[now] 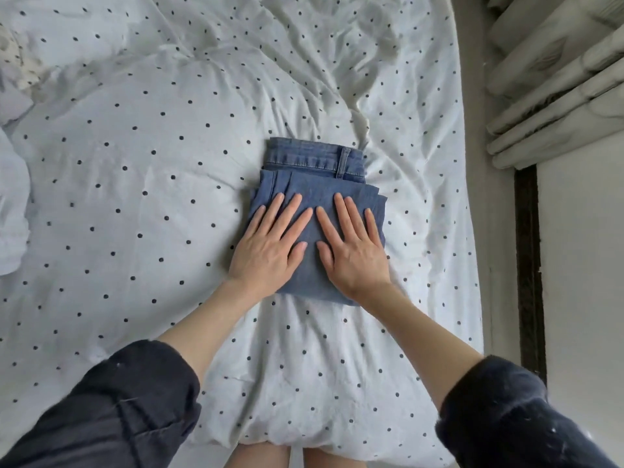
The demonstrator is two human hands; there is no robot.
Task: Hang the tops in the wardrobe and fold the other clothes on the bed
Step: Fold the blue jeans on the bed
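One pair of blue denim jeans (314, 184) lies folded into a compact rectangle in the middle of the bed (135, 163), waistband and a single belt loop showing along the far edge, soft layered folds stacked just below it. Both hands are flat on top: the left hand (270, 244) presses the left half, the right hand (351, 248) the right half, fingers spread and palms down, gripping nothing, thumbs nearly meeting over the middle. Two dark sleeves (111, 410) are pushed up the forearms. The duvet is white cotton with small dark dots, puffy and heavily creased, with wide bare stretches to the left and on the near side of the jeans. At the far left edge sits a rumpled pale garment (13, 204). The bed's right edge drops to a narrow strip of floor, and pleated off-white curtains (553, 72) hang beyond it at the far right.
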